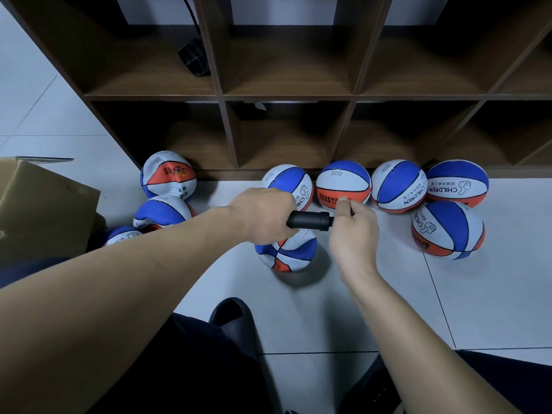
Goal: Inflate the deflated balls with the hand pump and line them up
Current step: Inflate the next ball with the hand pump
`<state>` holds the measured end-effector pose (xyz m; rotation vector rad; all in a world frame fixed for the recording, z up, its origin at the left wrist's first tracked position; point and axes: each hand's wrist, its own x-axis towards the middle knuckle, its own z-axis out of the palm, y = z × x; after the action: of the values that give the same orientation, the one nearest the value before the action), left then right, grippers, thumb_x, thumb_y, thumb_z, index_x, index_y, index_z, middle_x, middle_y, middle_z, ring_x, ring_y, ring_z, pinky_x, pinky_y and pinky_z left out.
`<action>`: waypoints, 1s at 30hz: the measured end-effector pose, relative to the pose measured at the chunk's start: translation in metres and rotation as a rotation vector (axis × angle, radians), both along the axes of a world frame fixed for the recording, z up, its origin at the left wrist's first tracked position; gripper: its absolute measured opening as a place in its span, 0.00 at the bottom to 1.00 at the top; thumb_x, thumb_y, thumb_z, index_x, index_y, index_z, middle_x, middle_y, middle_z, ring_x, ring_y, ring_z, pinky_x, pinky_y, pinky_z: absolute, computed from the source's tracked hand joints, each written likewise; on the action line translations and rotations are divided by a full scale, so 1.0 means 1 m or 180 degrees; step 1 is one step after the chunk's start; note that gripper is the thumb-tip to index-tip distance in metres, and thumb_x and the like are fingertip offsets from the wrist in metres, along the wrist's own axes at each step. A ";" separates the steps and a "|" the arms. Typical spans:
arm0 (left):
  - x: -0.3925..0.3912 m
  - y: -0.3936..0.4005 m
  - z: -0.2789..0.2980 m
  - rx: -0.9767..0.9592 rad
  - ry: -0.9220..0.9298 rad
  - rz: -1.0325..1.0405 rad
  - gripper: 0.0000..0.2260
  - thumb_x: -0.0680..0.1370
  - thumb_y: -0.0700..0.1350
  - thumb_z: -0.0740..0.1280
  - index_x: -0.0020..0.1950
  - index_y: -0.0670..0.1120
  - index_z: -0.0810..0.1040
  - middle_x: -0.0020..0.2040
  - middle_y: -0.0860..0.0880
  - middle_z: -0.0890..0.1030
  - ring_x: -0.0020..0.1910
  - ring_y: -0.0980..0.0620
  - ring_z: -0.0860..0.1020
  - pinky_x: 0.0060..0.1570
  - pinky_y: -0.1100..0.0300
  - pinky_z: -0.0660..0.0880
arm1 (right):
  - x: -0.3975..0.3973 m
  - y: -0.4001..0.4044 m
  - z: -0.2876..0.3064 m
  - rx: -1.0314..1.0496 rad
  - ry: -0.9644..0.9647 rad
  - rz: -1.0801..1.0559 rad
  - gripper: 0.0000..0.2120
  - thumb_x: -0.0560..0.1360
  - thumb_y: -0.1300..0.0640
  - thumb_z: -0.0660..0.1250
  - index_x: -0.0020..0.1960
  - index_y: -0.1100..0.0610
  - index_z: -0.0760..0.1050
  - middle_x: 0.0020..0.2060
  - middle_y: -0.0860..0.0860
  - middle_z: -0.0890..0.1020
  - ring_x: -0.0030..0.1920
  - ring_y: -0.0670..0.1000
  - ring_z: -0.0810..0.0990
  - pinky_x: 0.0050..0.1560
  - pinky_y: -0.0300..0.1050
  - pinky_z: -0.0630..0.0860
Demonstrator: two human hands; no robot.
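My left hand (263,215) grips the black hand pump (310,220), which lies level above the floor. At the pump's right end, my right hand (354,231) pinches the tip, where the needle would be; the needle itself is hidden by my fingers. Directly below the pump a limp blue, white and orange ball (288,253) sits on the tiles. Several round balls (343,185) stand in a row along the shelf's foot, with one more ball (447,230) in front at the right. Three sagging balls (168,176) lie at the left.
A dark wooden cubby shelf (286,97) fills the background, with a black object (194,56) in one upper cell. A cardboard box (38,204) stands at the left. My knees and a black slipper (230,312) are at the bottom.
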<state>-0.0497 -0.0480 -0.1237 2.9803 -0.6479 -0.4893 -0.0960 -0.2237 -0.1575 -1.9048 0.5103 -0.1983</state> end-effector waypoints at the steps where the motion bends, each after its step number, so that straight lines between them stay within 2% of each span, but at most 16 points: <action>1: -0.001 -0.002 -0.001 0.0016 0.0003 -0.0017 0.10 0.77 0.52 0.66 0.39 0.48 0.75 0.33 0.49 0.77 0.31 0.47 0.74 0.31 0.56 0.68 | -0.002 0.002 0.000 -0.0008 -0.0008 0.0022 0.23 0.87 0.52 0.60 0.34 0.54 0.61 0.25 0.45 0.65 0.32 0.51 0.63 0.35 0.50 0.61; 5: 0.000 -0.003 -0.001 0.0009 0.0056 -0.0043 0.10 0.77 0.52 0.66 0.39 0.48 0.75 0.33 0.50 0.77 0.32 0.47 0.74 0.32 0.56 0.68 | 0.002 -0.004 -0.004 0.0049 0.0107 0.0234 0.23 0.87 0.51 0.61 0.35 0.55 0.62 0.24 0.43 0.65 0.33 0.51 0.63 0.36 0.49 0.62; 8: 0.002 0.000 -0.003 -0.0027 0.0128 -0.0022 0.10 0.76 0.54 0.66 0.40 0.49 0.76 0.34 0.49 0.78 0.33 0.46 0.78 0.34 0.54 0.76 | 0.007 -0.019 -0.005 -0.0062 0.0219 0.0474 0.22 0.85 0.50 0.63 0.35 0.55 0.63 0.25 0.43 0.65 0.33 0.51 0.63 0.36 0.47 0.61; 11: 0.005 0.005 -0.003 -0.0067 0.0251 0.0077 0.11 0.75 0.56 0.65 0.39 0.50 0.75 0.33 0.48 0.80 0.33 0.43 0.84 0.35 0.53 0.81 | 0.018 -0.050 -0.004 -0.0120 0.0305 0.0409 0.23 0.83 0.49 0.65 0.34 0.55 0.63 0.27 0.47 0.64 0.33 0.53 0.62 0.36 0.48 0.60; 14: 0.010 0.014 0.000 -0.0036 0.0224 0.0187 0.13 0.76 0.57 0.64 0.39 0.49 0.75 0.32 0.47 0.81 0.32 0.44 0.84 0.31 0.57 0.75 | 0.028 -0.084 0.005 0.0149 0.0460 0.0048 0.21 0.81 0.48 0.66 0.33 0.51 0.64 0.29 0.51 0.62 0.32 0.53 0.61 0.36 0.50 0.59; 16: 0.011 0.014 0.002 -0.0053 0.0170 0.0207 0.14 0.76 0.57 0.65 0.39 0.48 0.75 0.32 0.47 0.81 0.32 0.45 0.83 0.31 0.58 0.73 | 0.031 -0.096 0.007 0.0401 0.0500 -0.0204 0.23 0.82 0.50 0.66 0.32 0.51 0.61 0.28 0.50 0.61 0.31 0.54 0.58 0.33 0.47 0.57; 19: 0.008 0.008 0.003 -0.0029 0.0037 0.0124 0.13 0.78 0.55 0.65 0.38 0.49 0.74 0.33 0.48 0.80 0.34 0.45 0.82 0.32 0.56 0.74 | 0.026 -0.084 0.002 0.0232 0.0250 -0.0422 0.23 0.80 0.54 0.67 0.30 0.53 0.62 0.26 0.49 0.63 0.32 0.54 0.61 0.36 0.47 0.61; 25: -0.001 0.002 -0.002 0.0139 -0.0074 0.0054 0.11 0.79 0.53 0.67 0.40 0.49 0.74 0.35 0.50 0.78 0.34 0.47 0.77 0.33 0.56 0.71 | 0.013 -0.039 -0.014 0.0034 -0.0039 -0.0132 0.22 0.77 0.52 0.69 0.34 0.60 0.61 0.30 0.52 0.61 0.35 0.53 0.60 0.38 0.50 0.60; 27: -0.002 0.000 -0.002 0.0117 -0.0058 0.0052 0.10 0.78 0.52 0.66 0.41 0.49 0.75 0.35 0.50 0.78 0.33 0.47 0.76 0.33 0.56 0.71 | 0.011 -0.028 -0.014 0.0071 -0.0124 -0.0071 0.23 0.78 0.51 0.70 0.35 0.60 0.61 0.30 0.52 0.62 0.35 0.53 0.60 0.37 0.50 0.61; 30: -0.004 -0.006 -0.001 0.0096 -0.0038 0.0014 0.09 0.78 0.52 0.65 0.41 0.49 0.75 0.35 0.50 0.78 0.32 0.48 0.75 0.31 0.57 0.67 | 0.005 -0.014 -0.010 0.0063 -0.0144 0.0031 0.23 0.80 0.54 0.69 0.32 0.55 0.61 0.26 0.45 0.62 0.33 0.51 0.60 0.36 0.49 0.61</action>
<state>-0.0541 -0.0538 -0.1246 3.0145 -0.6407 -0.4858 -0.0913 -0.2376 -0.1678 -1.8791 0.4710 -0.2287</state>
